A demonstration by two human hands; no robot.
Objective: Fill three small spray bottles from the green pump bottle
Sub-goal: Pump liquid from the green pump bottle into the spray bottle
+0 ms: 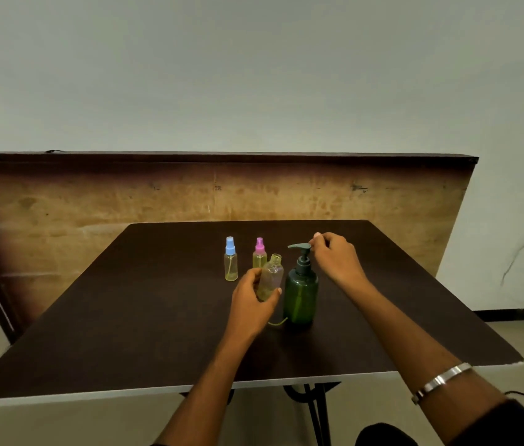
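1. Pale wall [254, 75] fills the background, with a worn wooden board [189, 194] leaning along it behind a dark brown bench [125, 317].
2. Farthest left of the bottles, a small spray bottle with a blue cap [230, 260] stands upright on the bench, holding yellowish liquid.
3. Just to its right stands a spray bottle with a pink cap [259, 254], also upright, partly hidden by the bottle in front.
4. The left hand [252, 304] grasps an uncapped clear bottle [271, 278], fingers curled round its lower body, tilting its open neck slightly toward the pump.
5. A thin dip tube [277, 323] lies on the bench beside that hand.
6. The green pump bottle [300, 294] stands upright just right of the held bottle.
7. The right hand [334, 255] sits at the pump head [299, 246], fingers curled, fingertips touching its rear end.
8. A metal bangle [442, 381] circles the right forearm.
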